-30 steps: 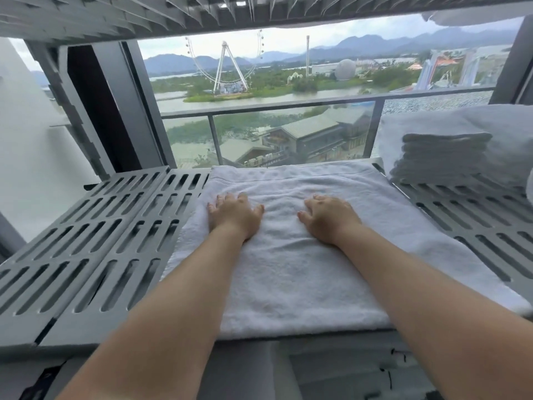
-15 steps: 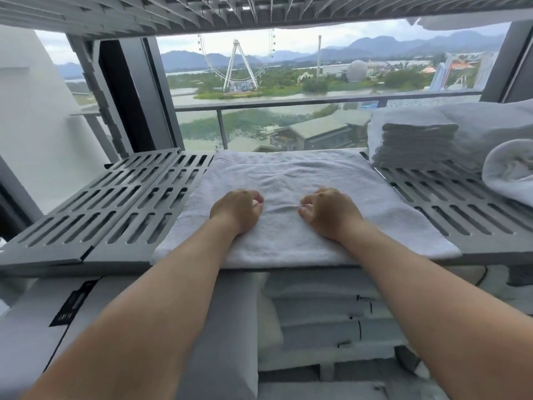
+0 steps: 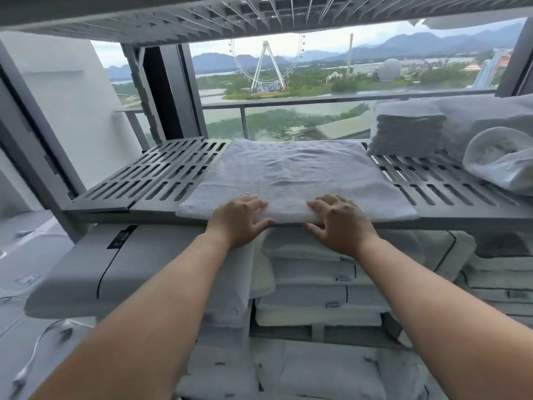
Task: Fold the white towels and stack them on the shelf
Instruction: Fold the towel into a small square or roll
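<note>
Left hand point(image 3: 240, 217) and right hand point(image 3: 339, 223), apart, gripping near edge of folded white towel point(image 3: 294, 174) flat on slatted grey shelf point(image 3: 161, 177) — placing step, seemingly; next, squaring it up — then letting go.

A folded white towel point(image 3: 294, 174) lies flat at the frame's center on the grey slotted shelf point(image 3: 161, 174), its near edge along the shelf's front lip. At right sit a stack of folded towels point(image 3: 409, 134) and a rolled towel point(image 3: 501, 157).
</note>
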Demonstrator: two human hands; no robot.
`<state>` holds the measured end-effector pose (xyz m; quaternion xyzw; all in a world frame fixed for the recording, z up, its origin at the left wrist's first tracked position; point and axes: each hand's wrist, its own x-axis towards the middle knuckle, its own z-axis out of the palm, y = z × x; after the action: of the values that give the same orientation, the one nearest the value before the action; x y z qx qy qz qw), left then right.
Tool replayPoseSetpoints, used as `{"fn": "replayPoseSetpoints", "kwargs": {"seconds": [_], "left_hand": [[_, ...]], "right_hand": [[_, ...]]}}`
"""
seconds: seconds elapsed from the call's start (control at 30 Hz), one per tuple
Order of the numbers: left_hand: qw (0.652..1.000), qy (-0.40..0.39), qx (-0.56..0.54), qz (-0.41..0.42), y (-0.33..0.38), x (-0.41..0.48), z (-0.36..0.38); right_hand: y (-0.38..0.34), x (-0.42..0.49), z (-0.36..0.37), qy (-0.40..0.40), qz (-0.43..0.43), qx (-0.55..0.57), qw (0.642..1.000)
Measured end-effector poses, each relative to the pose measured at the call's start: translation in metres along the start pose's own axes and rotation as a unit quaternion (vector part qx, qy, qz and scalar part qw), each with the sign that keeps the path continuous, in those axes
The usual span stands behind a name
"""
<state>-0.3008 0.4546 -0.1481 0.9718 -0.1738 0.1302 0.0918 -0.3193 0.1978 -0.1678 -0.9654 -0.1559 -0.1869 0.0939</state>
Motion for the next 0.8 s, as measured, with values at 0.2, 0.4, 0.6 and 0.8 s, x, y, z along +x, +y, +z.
{"fn": "replayPoseSetpoints", "kwargs": {"seconds": [0.2,0.4,0.6,0.8], "left_hand": [[0.996,0.071,0.045,0.007,-0.001,-0.012,-0.003],[0.995,0.088,0.051,-0.003,-0.001,-0.011,-0.005],[0.987,0.141,0.035,-0.062,0.002,-0.002,-0.009],[0.972,0.201,0.069,-0.096,0.006,0.015,-0.011]], "right_hand": [[0.003,-0.016,-0.003,0.073,0.043,-0.037,0.996],[-0.002,-0.016,-0.004,0.128,0.07,-0.027,0.989],[-0.002,-0.007,-0.008,0.184,0.118,-0.037,0.975],[0.0,0.008,-0.007,0.216,0.131,-0.05,0.966]]}}
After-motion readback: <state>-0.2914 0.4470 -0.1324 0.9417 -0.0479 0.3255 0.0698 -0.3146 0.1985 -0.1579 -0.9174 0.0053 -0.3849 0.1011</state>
